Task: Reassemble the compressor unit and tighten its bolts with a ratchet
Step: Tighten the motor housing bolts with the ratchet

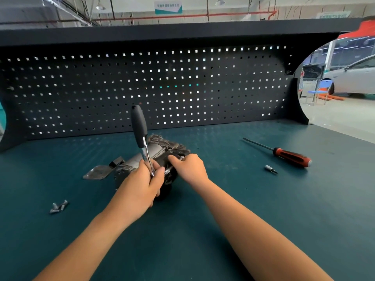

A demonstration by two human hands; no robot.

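Note:
The grey metal compressor unit (160, 148) lies on the teal bench top (203, 209), a little left of centre. My left hand (142, 185) grips the ratchet (140, 126) low on its chrome shank, and the black handle stands up and away from me. The ratchet's head is hidden behind my fingers. My right hand (189, 166) rests on the unit's near right side, its fingertips pinching a bolt (181, 157) at the housing. A threaded bolt end (167, 171) shows between my two hands.
Two or three loose bolts (58, 206) lie at the near left. A flat metal plate (95, 173) sits left of the unit. A red-and-black screwdriver (288, 155) and a small bit (271, 169) lie to the right. The black pegboard (142, 88) closes the back.

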